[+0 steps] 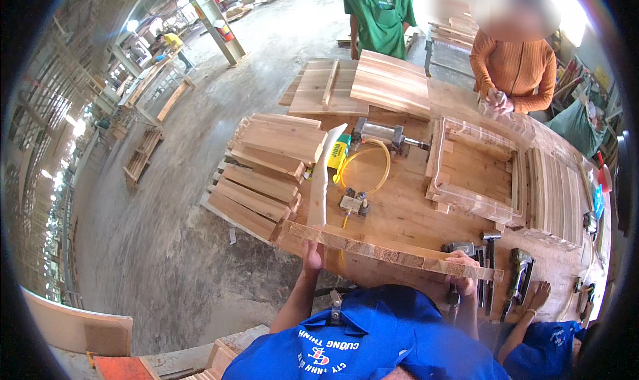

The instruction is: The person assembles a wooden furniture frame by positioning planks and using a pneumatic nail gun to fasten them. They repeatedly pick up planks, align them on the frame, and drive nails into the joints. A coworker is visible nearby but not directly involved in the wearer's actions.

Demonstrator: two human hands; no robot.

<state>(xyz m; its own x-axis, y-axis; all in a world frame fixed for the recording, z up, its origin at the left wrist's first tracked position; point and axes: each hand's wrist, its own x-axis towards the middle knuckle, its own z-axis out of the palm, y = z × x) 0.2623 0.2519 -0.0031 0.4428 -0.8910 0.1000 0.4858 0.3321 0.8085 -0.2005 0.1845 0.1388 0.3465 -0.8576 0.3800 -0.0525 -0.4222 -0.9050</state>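
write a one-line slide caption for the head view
Left hand and right hand hold a wooden board at a workbench bearing a wooden frame and a metal cylinder.

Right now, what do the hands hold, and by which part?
A wooden board: left hand near its left end, right hand near its right end.

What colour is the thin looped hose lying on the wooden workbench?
The thin looped hose is yellow, best seen in the head view.
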